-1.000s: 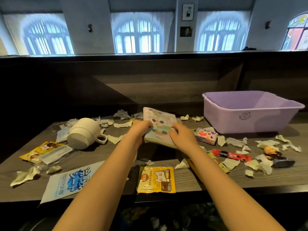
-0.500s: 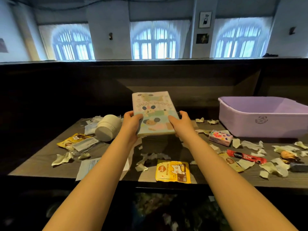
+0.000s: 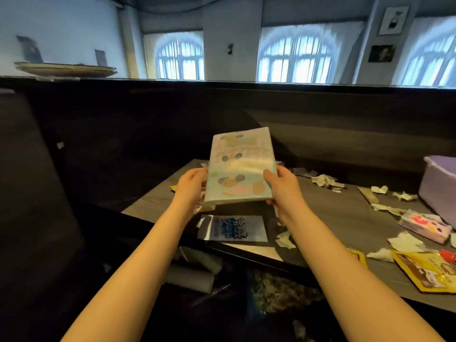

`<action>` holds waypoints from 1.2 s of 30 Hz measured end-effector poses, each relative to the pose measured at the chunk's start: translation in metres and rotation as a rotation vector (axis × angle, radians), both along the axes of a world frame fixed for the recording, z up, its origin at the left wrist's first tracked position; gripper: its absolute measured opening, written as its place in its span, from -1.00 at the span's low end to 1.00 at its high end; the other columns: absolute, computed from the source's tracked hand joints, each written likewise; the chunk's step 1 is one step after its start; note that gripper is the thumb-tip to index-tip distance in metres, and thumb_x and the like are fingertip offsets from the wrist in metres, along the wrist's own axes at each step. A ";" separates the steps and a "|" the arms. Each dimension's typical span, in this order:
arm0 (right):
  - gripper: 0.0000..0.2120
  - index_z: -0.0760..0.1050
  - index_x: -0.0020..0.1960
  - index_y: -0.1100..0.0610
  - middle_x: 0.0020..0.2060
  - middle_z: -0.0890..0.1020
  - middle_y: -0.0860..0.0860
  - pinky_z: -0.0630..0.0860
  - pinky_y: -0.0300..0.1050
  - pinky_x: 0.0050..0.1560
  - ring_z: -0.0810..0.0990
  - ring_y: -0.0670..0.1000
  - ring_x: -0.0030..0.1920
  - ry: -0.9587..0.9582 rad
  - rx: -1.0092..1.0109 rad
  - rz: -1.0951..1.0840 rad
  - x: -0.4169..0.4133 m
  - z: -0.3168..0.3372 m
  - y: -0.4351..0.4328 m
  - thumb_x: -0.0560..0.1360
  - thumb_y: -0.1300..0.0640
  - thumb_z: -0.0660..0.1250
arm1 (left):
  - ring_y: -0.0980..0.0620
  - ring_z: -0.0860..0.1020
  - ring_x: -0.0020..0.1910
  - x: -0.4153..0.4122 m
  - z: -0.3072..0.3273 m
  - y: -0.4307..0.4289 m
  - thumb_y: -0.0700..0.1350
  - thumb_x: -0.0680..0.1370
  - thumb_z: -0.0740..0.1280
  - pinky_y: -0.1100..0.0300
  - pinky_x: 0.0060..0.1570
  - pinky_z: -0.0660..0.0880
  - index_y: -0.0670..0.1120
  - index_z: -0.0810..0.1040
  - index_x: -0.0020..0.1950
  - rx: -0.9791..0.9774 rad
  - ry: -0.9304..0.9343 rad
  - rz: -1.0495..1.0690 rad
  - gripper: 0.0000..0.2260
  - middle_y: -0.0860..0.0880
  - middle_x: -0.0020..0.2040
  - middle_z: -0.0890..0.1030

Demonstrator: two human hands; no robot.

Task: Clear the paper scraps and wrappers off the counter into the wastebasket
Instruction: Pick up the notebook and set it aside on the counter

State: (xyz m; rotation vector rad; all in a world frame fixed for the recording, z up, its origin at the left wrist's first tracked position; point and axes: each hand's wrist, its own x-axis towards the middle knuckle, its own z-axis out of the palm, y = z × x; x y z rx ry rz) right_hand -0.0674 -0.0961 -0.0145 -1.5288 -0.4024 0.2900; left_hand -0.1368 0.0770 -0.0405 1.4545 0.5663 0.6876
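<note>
Head view: a pastel cartoon booklet (image 3: 240, 166) in a glossy clear sleeve is held up above the counter's (image 3: 345, 218) left end, tilted back. The left hand (image 3: 191, 186) pinches its edge at 9 o'clock, the right hand (image 3: 283, 186) at 3 o'clock. It looks light, fairly stiff and slick, so gripping both long edges seems wise. At 6 o'clock below it lies a blue-printed plastic wrapper (image 3: 233, 228). Torn paper scraps (image 3: 323, 180) and yellow snack packets (image 3: 427, 270) scatter toward 3 and 4 o'clock. A lilac tub (image 3: 439, 188), probably the wastebasket, sits at 3 o'clock, well apart.
</note>
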 end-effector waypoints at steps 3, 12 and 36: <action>-0.82 0.39 0.19 0.05 0.05 0.57 0.05 0.56 -0.03 -0.25 0.58 -0.03 -0.14 0.012 0.059 -0.018 0.003 0.003 0.023 0.60 0.13 0.17 | -0.08 0.48 0.21 -0.003 -0.029 0.047 -0.08 0.60 0.21 0.04 0.10 0.46 -0.13 0.44 0.35 0.456 0.265 0.242 -0.66 -0.13 0.26 0.52; -0.74 0.40 0.28 0.05 0.00 0.57 -0.04 0.48 -0.24 -0.40 0.58 -0.10 -0.15 -0.034 0.056 -0.025 0.024 0.012 0.062 0.60 0.10 0.18 | -0.17 0.23 0.45 0.043 -0.055 0.081 0.19 0.59 0.05 -0.15 0.40 0.12 0.08 0.22 0.49 0.816 0.751 -0.007 -0.52 -0.14 0.51 0.21; -0.76 0.36 0.25 0.12 0.13 0.57 0.11 0.52 -0.14 -0.27 0.61 0.07 -0.01 0.019 -0.005 0.157 -0.030 -0.025 0.168 0.60 0.11 0.17 | -0.02 0.55 -0.21 -0.053 0.022 0.141 0.20 0.59 0.07 0.10 -0.23 0.45 -0.15 0.51 0.11 0.025 0.386 0.053 -0.55 -0.09 -0.09 0.58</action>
